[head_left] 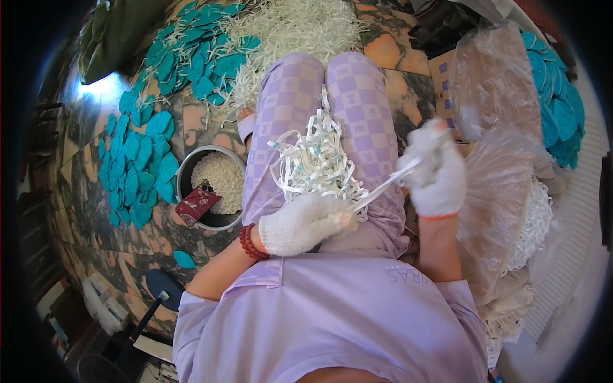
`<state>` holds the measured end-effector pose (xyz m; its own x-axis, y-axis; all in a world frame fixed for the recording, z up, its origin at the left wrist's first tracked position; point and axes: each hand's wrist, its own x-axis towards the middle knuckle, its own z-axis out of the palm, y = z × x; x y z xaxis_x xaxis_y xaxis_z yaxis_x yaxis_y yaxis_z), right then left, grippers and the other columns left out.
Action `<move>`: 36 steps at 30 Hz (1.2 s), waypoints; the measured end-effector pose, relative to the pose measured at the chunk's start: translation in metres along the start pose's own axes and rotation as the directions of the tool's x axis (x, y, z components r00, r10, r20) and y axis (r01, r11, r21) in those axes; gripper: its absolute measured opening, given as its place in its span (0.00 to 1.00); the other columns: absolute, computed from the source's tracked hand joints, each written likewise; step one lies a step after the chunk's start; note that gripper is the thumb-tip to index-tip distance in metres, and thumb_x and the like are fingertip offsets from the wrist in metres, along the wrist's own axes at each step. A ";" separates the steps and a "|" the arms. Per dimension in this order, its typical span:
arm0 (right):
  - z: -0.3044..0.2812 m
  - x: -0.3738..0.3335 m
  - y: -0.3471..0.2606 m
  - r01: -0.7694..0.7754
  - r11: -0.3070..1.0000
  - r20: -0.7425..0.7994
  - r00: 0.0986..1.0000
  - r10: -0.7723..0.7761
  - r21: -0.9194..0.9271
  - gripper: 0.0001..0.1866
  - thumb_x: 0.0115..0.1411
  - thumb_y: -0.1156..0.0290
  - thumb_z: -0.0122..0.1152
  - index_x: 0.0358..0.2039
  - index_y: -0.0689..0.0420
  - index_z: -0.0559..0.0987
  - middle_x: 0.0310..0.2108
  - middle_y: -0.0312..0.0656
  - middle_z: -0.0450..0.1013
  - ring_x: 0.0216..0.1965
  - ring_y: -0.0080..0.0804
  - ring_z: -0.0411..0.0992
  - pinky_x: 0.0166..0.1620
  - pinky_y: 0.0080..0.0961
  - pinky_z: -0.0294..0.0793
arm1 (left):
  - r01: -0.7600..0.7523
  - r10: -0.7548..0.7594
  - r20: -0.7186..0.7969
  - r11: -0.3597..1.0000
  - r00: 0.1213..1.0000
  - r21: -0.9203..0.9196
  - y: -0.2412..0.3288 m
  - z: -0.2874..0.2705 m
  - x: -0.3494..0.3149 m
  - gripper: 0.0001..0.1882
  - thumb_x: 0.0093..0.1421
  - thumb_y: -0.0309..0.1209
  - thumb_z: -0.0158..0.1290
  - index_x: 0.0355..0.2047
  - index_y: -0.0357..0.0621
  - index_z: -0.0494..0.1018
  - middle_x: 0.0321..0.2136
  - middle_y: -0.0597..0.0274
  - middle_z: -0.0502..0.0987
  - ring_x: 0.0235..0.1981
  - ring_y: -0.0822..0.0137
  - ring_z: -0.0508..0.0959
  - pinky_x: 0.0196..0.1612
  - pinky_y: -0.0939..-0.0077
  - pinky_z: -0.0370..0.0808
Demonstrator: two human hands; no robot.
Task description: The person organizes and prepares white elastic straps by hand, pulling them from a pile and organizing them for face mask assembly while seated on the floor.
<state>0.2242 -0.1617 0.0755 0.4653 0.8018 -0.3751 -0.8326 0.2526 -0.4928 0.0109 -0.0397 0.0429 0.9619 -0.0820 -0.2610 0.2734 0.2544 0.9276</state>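
My left hand [305, 223], in a white knit glove with bare fingertips, is closed in a pinch over my lap. A white elastic strap [387, 185] runs taut from its fingers up to my right hand [436, 171]. That hand, gloved the same way and slightly blurred, is closed on the strap's other end, above my right thigh. A tangled heap of white straps with small teal bits [317, 156] lies between my thighs, just beyond my left hand.
At left stands a grey pot [180, 175] of small white pieces, a dark red patterned packet [195, 203] on its rim. Teal oval pieces [137, 166] and loose white straps [300, 29] cover the floor. Clear plastic bags [491, 191] and a cardboard box [442, 83] crowd my right.
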 end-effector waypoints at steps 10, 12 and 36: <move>-0.019 0.003 -0.070 0.366 0.931 0.204 0.912 -0.357 -0.008 0.15 0.72 0.63 0.40 0.28 0.52 0.69 0.16 0.27 0.50 0.14 0.17 0.48 0.16 0.17 0.50 | -0.195 0.142 -0.187 0.932 0.972 -0.306 -0.004 -0.025 -0.005 0.19 0.68 0.36 0.42 0.22 0.40 0.68 0.24 0.62 0.70 0.28 0.68 0.70 0.36 0.76 0.68; 0.001 -0.002 -0.056 0.411 0.854 -0.121 0.876 -0.466 -0.319 0.16 0.71 0.58 0.43 0.43 0.57 0.74 0.18 0.28 0.54 0.15 0.15 0.50 0.16 0.15 0.50 | -0.042 -0.069 -0.174 0.826 0.982 -0.562 -0.006 -0.029 -0.002 0.18 0.67 0.39 0.44 0.24 0.40 0.69 0.23 0.62 0.70 0.24 0.71 0.69 0.30 0.78 0.67; 0.022 -0.024 0.034 0.063 0.319 0.052 0.998 -0.043 -0.946 0.11 0.62 0.78 0.52 0.42 0.62 0.81 0.23 0.35 0.73 0.24 0.14 0.66 0.28 0.15 0.66 | 0.118 -0.246 -0.409 0.943 0.879 -0.312 0.014 -0.016 0.006 0.17 0.67 0.42 0.47 0.38 0.40 0.75 0.22 0.70 0.70 0.22 0.78 0.68 0.27 0.84 0.63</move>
<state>0.1784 -0.1606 0.0849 0.4843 0.8174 -0.3118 0.0481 -0.3808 -0.9234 0.0211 -0.0210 0.0504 0.7822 0.2592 -0.5666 0.3746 0.5309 0.7601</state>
